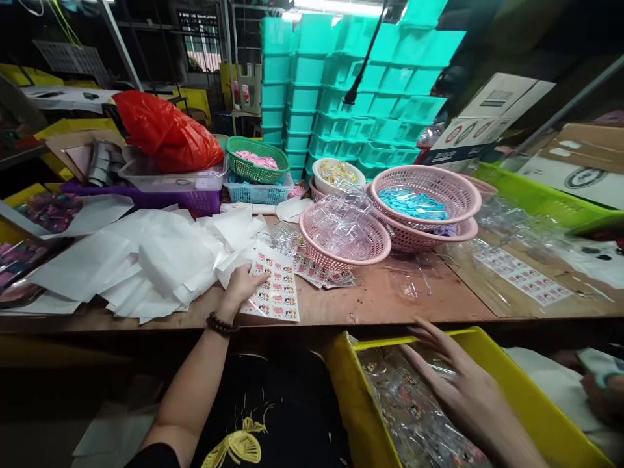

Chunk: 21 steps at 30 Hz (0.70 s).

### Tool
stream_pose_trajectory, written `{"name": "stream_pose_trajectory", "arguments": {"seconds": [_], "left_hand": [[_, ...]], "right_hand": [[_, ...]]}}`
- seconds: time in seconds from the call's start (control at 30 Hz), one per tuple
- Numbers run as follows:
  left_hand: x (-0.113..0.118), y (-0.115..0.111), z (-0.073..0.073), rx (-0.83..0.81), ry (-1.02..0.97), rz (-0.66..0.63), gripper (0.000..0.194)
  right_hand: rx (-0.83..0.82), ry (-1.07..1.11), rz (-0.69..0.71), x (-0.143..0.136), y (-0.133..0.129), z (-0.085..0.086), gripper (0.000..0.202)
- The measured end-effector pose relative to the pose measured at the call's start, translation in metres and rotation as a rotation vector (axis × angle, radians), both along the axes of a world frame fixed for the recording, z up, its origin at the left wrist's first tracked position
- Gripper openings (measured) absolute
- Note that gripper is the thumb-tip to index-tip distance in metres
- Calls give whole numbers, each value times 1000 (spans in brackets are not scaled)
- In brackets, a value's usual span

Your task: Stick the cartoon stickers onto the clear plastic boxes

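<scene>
In the head view, my left hand (242,286), a dark beaded bracelet at its wrist, grips the left edge of a sticker sheet (277,296) printed with rows of small pink and black-and-orange pictures. The thumb lies on top; the other fingers are mostly hidden. My right hand (458,380), slightly blurred, is over a yellow bin (524,396) with its fingers stretched apart and nothing visible in them. Inside the bin lie many clear plastic pieces (414,409) with small coloured prints. More printed sheets (327,276) lie just right of the held one.
White paper sheets (160,253) are heaped at left. Pink baskets hold clear plastic parts (344,227) and blue pieces (412,205). Green bins (336,91) are stacked behind; a black plug (351,96) hangs before them. At the right edge, a person's blurred hand (597,393) shows.
</scene>
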<state>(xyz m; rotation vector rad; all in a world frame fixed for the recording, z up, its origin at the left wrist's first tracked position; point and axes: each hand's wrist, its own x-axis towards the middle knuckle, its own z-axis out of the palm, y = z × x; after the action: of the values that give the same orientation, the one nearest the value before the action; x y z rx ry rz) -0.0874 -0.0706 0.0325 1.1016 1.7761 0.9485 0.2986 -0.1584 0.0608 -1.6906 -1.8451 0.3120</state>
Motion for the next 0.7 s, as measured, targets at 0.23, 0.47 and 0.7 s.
{"name": "stream_pose_trajectory", "arguments": {"seconds": [0.23,0.47,0.7], "left_hand": [[-15,-61,8,23,-783,-101,51],[-16,-71,-2,59,-707,-87,50],[-9,-69,4,673,207,74,89]], "right_hand": [[-191,801,543,-173,102,-9,89],[-134,727,602,-179,90,-5,43],[-290,672,452,-164,78,9,41]]}}
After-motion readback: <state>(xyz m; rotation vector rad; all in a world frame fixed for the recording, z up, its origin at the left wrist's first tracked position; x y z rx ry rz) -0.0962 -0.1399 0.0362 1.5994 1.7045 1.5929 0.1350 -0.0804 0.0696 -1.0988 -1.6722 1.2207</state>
